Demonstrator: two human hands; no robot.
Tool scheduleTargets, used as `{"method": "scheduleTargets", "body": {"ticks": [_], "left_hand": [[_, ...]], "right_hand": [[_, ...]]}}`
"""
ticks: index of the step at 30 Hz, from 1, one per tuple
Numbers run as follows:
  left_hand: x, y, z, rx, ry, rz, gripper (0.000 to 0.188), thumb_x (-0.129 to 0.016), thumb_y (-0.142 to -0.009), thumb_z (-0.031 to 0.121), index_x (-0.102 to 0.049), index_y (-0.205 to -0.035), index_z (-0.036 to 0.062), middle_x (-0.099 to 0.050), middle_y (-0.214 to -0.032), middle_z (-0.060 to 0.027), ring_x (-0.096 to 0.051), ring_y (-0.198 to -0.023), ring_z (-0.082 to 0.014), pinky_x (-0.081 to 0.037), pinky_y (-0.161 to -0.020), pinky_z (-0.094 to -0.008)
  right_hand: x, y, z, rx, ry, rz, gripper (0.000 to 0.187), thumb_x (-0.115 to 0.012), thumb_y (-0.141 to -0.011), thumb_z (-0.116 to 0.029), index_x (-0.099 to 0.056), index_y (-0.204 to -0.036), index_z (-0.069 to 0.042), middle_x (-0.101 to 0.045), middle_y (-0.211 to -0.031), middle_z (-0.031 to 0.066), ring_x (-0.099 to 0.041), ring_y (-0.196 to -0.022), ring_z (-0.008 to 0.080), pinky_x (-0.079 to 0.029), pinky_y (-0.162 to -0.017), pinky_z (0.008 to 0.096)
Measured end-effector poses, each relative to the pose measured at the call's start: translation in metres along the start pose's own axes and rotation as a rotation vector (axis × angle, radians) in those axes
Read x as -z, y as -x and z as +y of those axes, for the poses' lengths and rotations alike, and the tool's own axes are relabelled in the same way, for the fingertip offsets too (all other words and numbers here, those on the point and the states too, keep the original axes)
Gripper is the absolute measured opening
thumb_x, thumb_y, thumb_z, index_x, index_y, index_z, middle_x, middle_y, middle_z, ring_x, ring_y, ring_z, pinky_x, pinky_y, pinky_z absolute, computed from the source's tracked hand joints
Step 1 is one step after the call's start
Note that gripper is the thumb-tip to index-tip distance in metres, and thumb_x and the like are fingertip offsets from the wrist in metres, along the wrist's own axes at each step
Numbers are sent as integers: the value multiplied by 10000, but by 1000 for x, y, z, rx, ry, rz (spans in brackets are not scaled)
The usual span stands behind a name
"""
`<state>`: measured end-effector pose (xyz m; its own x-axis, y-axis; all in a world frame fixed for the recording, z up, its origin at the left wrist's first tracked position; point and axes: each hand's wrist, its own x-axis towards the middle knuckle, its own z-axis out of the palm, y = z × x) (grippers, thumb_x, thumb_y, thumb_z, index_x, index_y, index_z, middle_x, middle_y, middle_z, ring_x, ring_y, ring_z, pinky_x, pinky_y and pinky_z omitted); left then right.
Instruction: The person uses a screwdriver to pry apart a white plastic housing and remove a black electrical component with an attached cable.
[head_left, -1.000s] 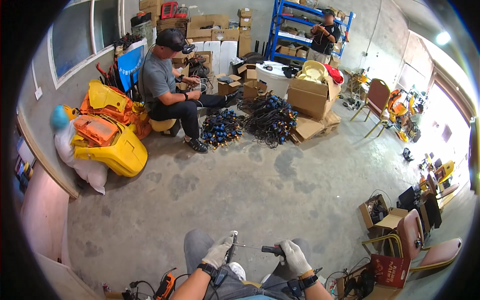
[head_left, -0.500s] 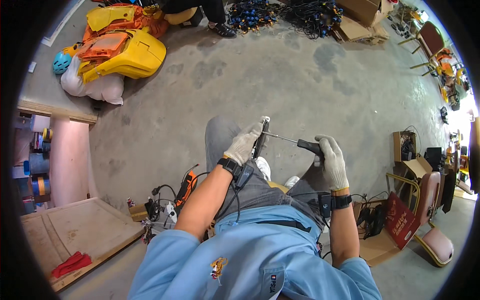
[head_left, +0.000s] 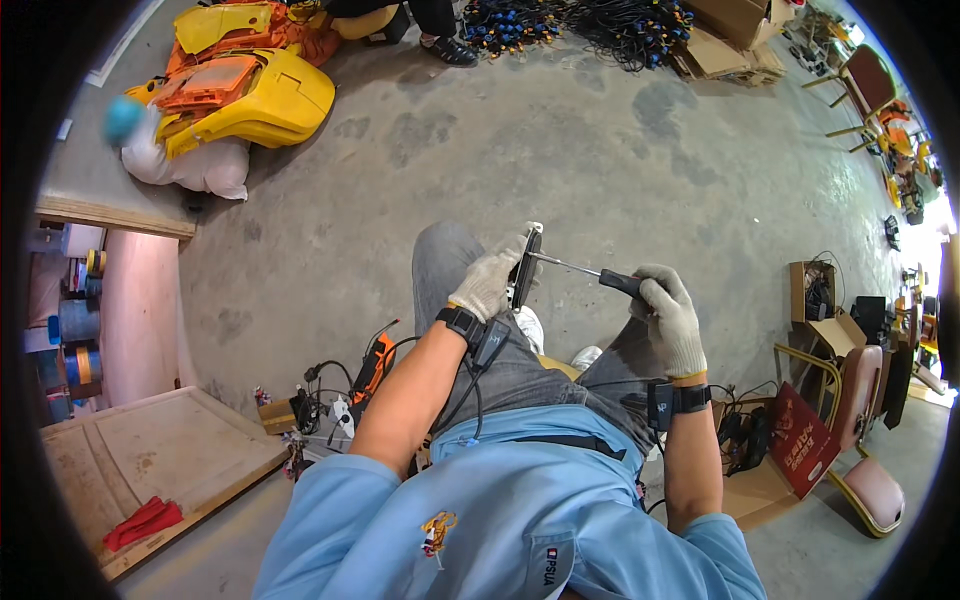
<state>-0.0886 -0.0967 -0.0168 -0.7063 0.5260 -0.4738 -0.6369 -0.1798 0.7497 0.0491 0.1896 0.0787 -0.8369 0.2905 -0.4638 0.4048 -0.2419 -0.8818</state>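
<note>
Currently, the left hand [head_left: 486, 284], in a knit glove, grasps a narrow black part [head_left: 529, 266] with pale ends, held tilted above the gap between the knees. The right hand [head_left: 672, 322], likewise gloved, grips a screwdriver [head_left: 619, 282] by the rear of its black handle; the metal shaft slants leftward, and its tip appears to meet the part's side. Whether the tip sits in a fastener is too small to tell. The part is probably light and rigid; if its casing is plastic, it may be smooth and could crack under prying. Hold it by its long edges, fingers clear of the tip. The screwdriver should be stiff and easily managed; grasp the handle, not the shaft. Below are grey trousers [head_left: 444, 262] and a white shoe [head_left: 529, 328]. Farther out, an orange-and-black tool [head_left: 374, 366] lies left, and an open cardboard box [head_left: 745, 498] stands right.
</note>
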Motion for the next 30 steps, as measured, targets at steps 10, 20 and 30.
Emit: {"method": "scheduleTargets", "body": {"ticks": [10,20,30], "left_hand": [[-1,3,5,20,-85,7,379,-530,-1162,374,-670,-1351,76,-754,-1053,-89,-736,-854,-181,-637,-784,-324],[-1,2,6,18,-79,14,515,-584,-1136,421,-582,-1550,114,-749,-1060,-64,-731,-863,-166,-615,-795,-300],[-1,8,12,14,-140,-18,522,-581,-1126,220,-496,-1633,123,-710,-1120,-78,-721,-938,-166,-620,-884,-319]], "right_hand": [[-12,11,-35,-78,148,18,360,-654,-1056,-186,-626,-1362,1,-657,-1071,60,-627,-820,132,-563,-798,297],[-5,2,-5,142,-3,-22,340,-663,-1026,-123,-618,-1330,24,-659,-1117,92,-633,-905,138,-549,-790,284],[-3,6,-12,24,211,-9,334,-665,-1032,-160,-643,-1324,2,-656,-1101,62,-637,-906,128,-535,-745,281]]}}
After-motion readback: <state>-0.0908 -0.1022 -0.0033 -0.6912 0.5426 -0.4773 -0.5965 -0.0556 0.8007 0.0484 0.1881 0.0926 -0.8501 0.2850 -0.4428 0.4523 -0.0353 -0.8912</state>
